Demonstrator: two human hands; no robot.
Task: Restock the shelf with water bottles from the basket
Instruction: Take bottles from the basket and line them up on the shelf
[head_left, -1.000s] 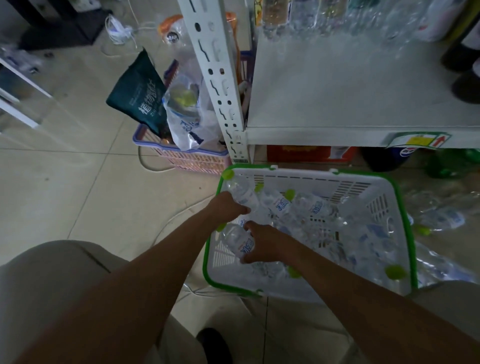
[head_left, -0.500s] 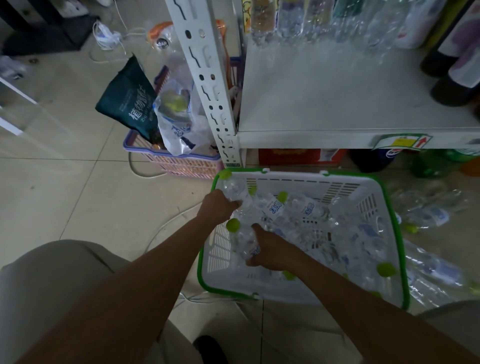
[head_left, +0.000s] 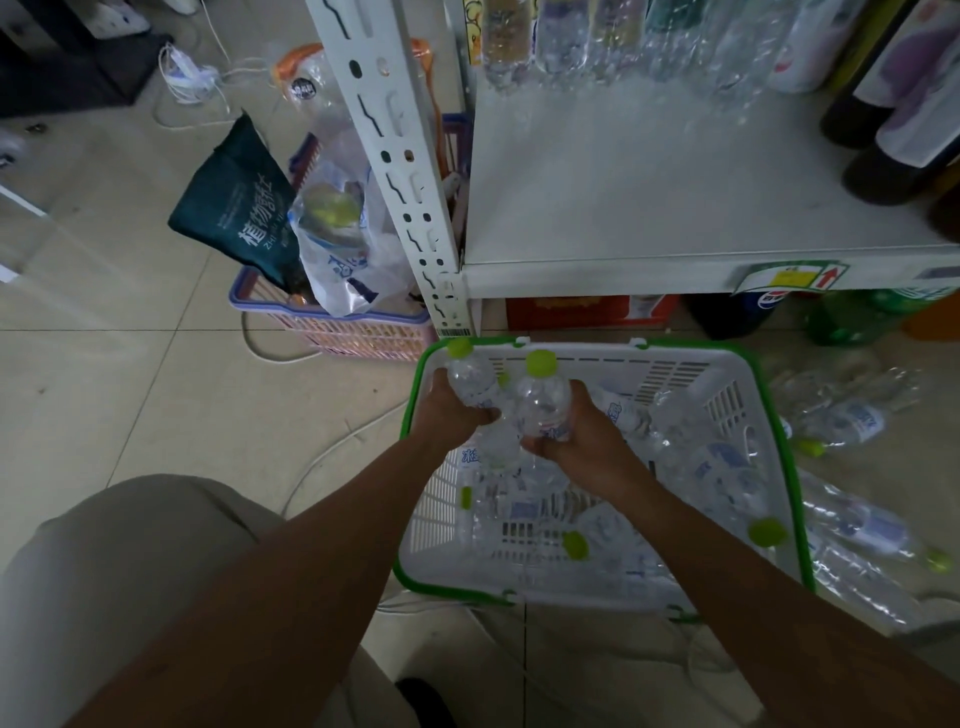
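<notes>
**Both hands rise from the basket, one bottle in each**

Half a second earlier both hands were down among the bottles. Now each has come up with one, held over the far left corner of the basket (head_left: 675, 366), a white one with a green rim that sits on the floor tiles.

The left hand (head_left: 449, 413) grasps the left bottle (head_left: 470, 379) round its body. Its lime-green cap points away from the person and sits over the basket's far rim. The right hand (head_left: 587, 441) is wrapped round the lower body of the right bottle (head_left: 543, 402), whose green cap also points away. The two bottles sit just beside each other; whether they touch cannot be told.

Below and to the right of the hands, the loose bottles (head_left: 722, 467) lie on their sides across the basket's bottom.

Beyond the basket's far rim and above it is the shelf (head_left: 675, 182). Its front part is bare, clear bottles (head_left: 566, 36) stand in a row along its back, and dark bottles (head_left: 883, 135) stand at its right end. A price tag (head_left: 789, 275) hangs on its front edge.

Beyond the basket's far left corner stands a white slotted upright (head_left: 395, 171). Left of that, a pink basket (head_left: 332, 332) holds a dark green bag (head_left: 244, 208) and a clear plastic bag (head_left: 343, 260).

A red carton (head_left: 587, 312) sits under the shelf, behind the basket. To the basket's right, floor bottles (head_left: 847, 421) lie on the tiles.
</notes>
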